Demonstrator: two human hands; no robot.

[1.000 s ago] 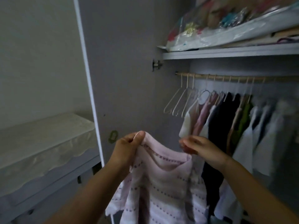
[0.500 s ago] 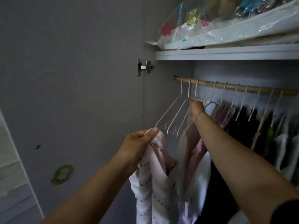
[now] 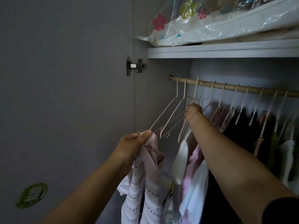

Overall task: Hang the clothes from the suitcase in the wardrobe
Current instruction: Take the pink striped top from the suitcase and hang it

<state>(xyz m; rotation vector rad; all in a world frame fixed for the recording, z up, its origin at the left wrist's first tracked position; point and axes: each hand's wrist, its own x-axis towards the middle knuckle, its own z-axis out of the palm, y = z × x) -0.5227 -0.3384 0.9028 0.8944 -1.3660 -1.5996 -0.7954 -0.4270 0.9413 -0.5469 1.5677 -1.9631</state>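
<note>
Inside the wardrobe (image 3: 161,94), its grey door (image 3: 64,94) is standing open on the left. A shelf (image 3: 226,50) is running across the top, carrying a clear flower-printed bag (image 3: 194,29). Under it a wooden rail (image 3: 234,87) is holding a row of hung clothes (image 3: 242,135), dark and pale, packed close together. A pink striped garment (image 3: 150,175) is dangling in front of the wardrobe, below the rail and not yet on it. The left hand (image 3: 134,146) is clenching its bunched top edge. The right hand (image 3: 193,110) is reaching up, fingers curling round a pale hanger (image 3: 182,131) just under its hook. 2 empty hangers (image 3: 169,117) are hanging beside it at the rail's left end. A metal hinge (image 3: 135,66) is sitting on the door edge, and a green sticker (image 3: 32,195) is showing low on the door.
</note>
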